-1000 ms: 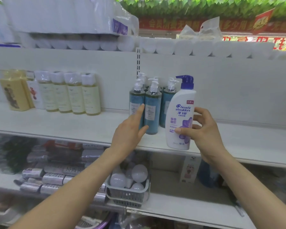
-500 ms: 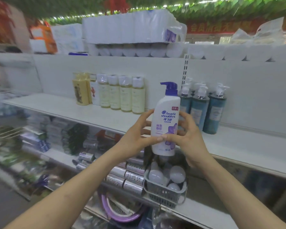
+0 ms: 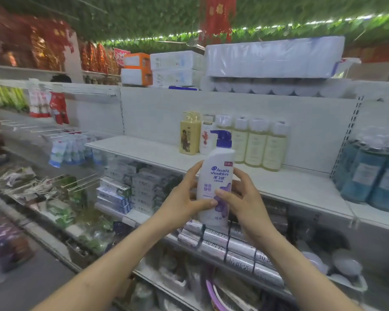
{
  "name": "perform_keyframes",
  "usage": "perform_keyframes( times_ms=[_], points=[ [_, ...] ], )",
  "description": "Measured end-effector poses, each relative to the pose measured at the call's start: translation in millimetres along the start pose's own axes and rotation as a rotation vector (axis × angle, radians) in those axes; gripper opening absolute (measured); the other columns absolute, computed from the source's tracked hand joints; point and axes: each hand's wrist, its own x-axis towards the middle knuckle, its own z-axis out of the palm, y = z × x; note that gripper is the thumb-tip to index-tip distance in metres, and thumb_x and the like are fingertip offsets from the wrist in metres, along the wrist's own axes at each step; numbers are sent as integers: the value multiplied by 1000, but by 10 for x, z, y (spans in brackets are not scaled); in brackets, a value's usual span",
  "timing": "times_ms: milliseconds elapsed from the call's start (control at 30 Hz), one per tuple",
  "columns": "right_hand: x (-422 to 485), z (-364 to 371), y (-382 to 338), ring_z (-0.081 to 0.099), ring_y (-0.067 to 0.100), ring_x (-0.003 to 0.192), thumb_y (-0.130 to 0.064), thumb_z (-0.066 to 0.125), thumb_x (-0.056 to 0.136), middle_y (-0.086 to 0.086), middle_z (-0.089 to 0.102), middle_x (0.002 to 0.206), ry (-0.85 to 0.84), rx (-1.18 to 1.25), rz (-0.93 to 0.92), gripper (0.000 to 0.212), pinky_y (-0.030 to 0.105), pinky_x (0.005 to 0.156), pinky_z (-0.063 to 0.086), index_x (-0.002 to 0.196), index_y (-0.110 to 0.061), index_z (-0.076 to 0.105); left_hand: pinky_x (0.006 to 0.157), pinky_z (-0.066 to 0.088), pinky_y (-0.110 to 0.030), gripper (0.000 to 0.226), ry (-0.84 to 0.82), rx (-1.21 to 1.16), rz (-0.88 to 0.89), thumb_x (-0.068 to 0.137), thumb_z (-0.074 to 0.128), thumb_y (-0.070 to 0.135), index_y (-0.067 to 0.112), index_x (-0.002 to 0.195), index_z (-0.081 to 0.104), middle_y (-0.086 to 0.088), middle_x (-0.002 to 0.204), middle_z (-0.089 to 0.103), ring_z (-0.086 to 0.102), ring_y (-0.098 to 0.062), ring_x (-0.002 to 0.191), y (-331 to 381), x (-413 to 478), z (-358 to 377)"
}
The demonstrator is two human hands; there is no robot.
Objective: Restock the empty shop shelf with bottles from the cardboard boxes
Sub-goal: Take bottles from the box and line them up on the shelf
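White bottle (image 3: 216, 182): you're gripping it upright, left hand (image 3: 180, 202) and right hand (image 3: 243, 200) curled around it; next, you're probably placing it on the near shelf (image 3: 144, 151).

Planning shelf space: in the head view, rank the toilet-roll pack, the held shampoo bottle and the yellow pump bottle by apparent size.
1. toilet-roll pack
2. shampoo bottle; it is nearest the camera, so its lead over the next is unsure
3. yellow pump bottle
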Motion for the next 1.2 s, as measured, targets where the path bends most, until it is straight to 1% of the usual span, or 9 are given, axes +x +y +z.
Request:
perform_keyframes(
  times_ms=[200, 300, 500, 700, 800, 967, 1033, 1133, 1200],
  points=[
    [236, 837, 44, 77, 20, 109, -9, 78, 94, 4, 76, 123, 17, 4, 20, 60, 36, 81, 66, 144, -33, 55, 98, 62, -53, 98, 20, -45, -16, 80, 91, 32, 55, 156, 33, 6, 129, 74, 75, -20, 115, -219, -14, -814],
    [407, 985, 76, 75, 16, 112, -11, 78, 95, 0, 76, 124, -2, -39, 30, 59, 30, 81, 64, 144, -36, 55, 95, 63, -50, 103, 50, -62, -22, 72, 93, 43, 57, 155, 33, 12, 124, 75, 75, -16, 113, -351, 105, -984],
    [948, 1103, 224, 74, 11, 112, -25, 77, 98, -10, 76, 124, -40, -157, 5, 51, 25, 83, 62, 140, -45, 56, 90, 66, -45, 96, 78, -63, -40, 67, 94, 46, 74, 139, 38, 19, 117, 74, 76, -12, 109, -657, 478, -1317],
    [1628, 1273, 443, 71, 6, 113, -26, 76, 99, -16, 75, 122, -49, -200, -59, 45, 23, 87, 60, 136, -45, 60, 90, 66, -49, 98, 106, 3, -39, 63, 97, 47, 68, 142, 41, 15, 121, 74, 77, -18, 108, -876, 994, -1776],
    [1997, 1298, 528, 70, 5, 114, -30, 75, 99, -14, 74, 122, -35, -231, -82, 48, 31, 92, 62, 142, -42, 58, 89, 66, -50, 98, 117, 32, -16, 66, 98, 45, 65, 144, 41, 15, 122, 74, 78, -21, 108, -982, 1340, -1999],
    [2457, 1290, 747, 67, 1, 111, -29, 72, 101, -15, 69, 125, -3, -314, -55, 46, 41, 100, 60, 142, -42, 57, 91, 65, -52, 96, 162, 33, -44, 77, 97, 26, 68, 140, 39, 9, 129, 71, 77, -20, 110, -1295, 1842, -2355],
    [2619, 1288, 855, 66, -1, 112, -32, 72, 101, -22, 69, 122, -12, -390, -48, 45, 36, 99, 58, 141, -46, 57, 93, 65, -51, 94, 152, 43, -48, 78, 96, 25, 71, 137, 38, 9, 131, 70, 75, -21, 113, -1425, 2040, -2462],
    [2872, 1303, 988, 64, -7, 111, -36, 72, 100, -33, 66, 118, -2, -482, -45, 40, 16, 88, 50, 131, -56, 56, 97, 63, -51, 93, 123, 45, -52, 80, 94, 24, 67, 141, 38, 10, 134, 67, 72, -24, 117, -1665, 2346, -2610],
    [3037, 1340, 1093, 63, -10, 111, -38, 71, 100, -37, 64, 118, 19, -545, -40, 37, 11, 83, 47, 125, -60, 56, 97, 64, -49, 93, 87, 29, -48, 82, 93, 20, 67, 140, 38, 9, 135, 67, 72, -24, 117, -1855, 2566, -2724]
  ],
)
